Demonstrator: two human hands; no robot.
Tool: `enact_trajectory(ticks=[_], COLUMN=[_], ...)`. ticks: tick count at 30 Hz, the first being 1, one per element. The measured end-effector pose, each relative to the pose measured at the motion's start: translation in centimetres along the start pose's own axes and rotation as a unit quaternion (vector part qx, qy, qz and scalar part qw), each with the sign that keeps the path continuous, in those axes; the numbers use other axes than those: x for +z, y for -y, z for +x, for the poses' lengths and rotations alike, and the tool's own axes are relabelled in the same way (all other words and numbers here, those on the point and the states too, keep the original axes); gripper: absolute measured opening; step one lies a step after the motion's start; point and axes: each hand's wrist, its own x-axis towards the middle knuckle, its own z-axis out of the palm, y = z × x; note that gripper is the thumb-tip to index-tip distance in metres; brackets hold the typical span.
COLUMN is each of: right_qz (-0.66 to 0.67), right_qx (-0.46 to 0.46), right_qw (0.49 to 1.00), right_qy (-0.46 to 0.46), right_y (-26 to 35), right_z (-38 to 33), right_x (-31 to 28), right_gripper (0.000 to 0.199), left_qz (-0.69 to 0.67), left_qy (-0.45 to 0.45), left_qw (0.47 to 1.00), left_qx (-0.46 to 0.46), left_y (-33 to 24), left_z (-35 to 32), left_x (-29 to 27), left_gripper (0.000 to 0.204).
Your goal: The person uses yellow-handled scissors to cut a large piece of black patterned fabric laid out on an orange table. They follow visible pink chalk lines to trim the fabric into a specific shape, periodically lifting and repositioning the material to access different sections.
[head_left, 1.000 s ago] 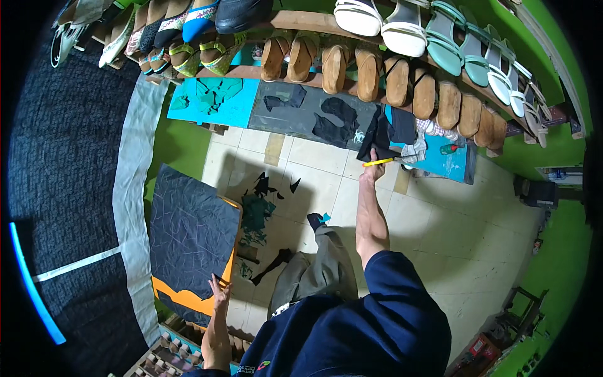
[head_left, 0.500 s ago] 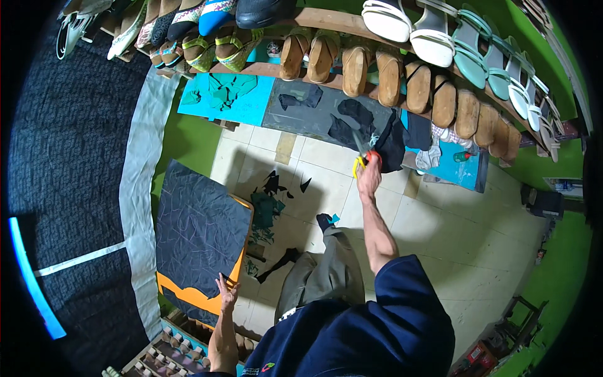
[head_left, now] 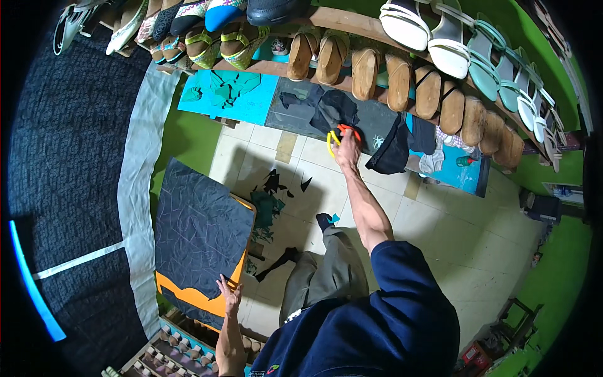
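Pale floor tiles fill the frame's middle. Low in the picture, the left hand rests with spread fingers on the lower edge of a dark sheet over an orange board. Higher up, the outstretched right hand closes around yellow-and-orange scissors, against the grey mat below the sandal shelf.

1. Floor: pale square tiles, littered with dark offcuts near the centre.
2. Walls: bright green, visible at right and behind the shelves.
3. Wooden shelves: run along the top, carrying rows of sandals and shoes.
4. Dark textured sheet: covers the left side, edged by a grey strip.
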Motion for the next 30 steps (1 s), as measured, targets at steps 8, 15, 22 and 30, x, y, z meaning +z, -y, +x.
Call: enact_trajectory(ticks=[8,15,22,30], right_qz=[-0.14,-0.101,-0.079,-0.057], right_qx=[0.156,0.044,-0.023,-0.205], right_qw=[0.958,0.99,0.994,0.977], right_qy=[-0.195,-0.083,-0.074,0.022], right_y=[-9.4,-9.4,-2.5,0.0], right_z=[-1.4,3.9,4.2,-13.6], right_x=[-6.2,-4.2,-3.9,2.4], right_gripper=[0.05,0.038,0.041,0.049], left_qz=[0.013,0.022,0.054,0.045], left_qy=[-0.028,-0.03,0.008,-0.024], left_qw=[0.999,0.993,0.976,0.967], left_qx=[0.019,-0.115,-0.213,-0.248], left_y=[1.0,-0.3,-3.5,-6.9], left_z=[0.3,-0.4,-1.4,-2.7], left_x=[-0.1,1.1,0.5,0.2], left_gripper=[0.104,0.103,0.105,0.107])
